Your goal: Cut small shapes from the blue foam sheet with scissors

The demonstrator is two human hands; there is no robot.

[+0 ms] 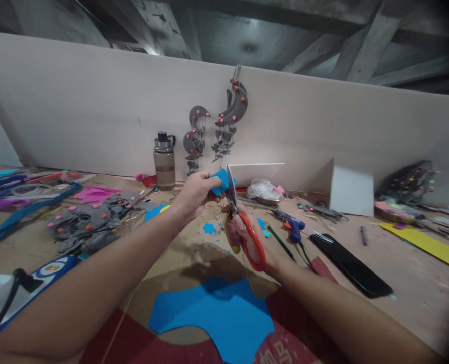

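Note:
My left hand [198, 194] pinches a small piece of blue felt [220, 182] between thumb and fingers. Wrapped round the handles of the scissors [255, 246], one red and one yellow, is my right hand [240, 228]. The metal blades point up and lie against the right side of the felt piece. Below the hands, a small blue flower-like cutout [209, 228] lies on the cardboard among tiny scraps. Nearer to me is a large blue felt sheet [215, 316] with curved cut edges.
A bottle [164, 164] stands by the back wall, beside hanging grey moons [235, 106]. Grey felt pieces [93, 217] are heaped at the left. At the right lie a blue glue gun [293, 227], a green pencil [281, 242] and a black phone [351, 264].

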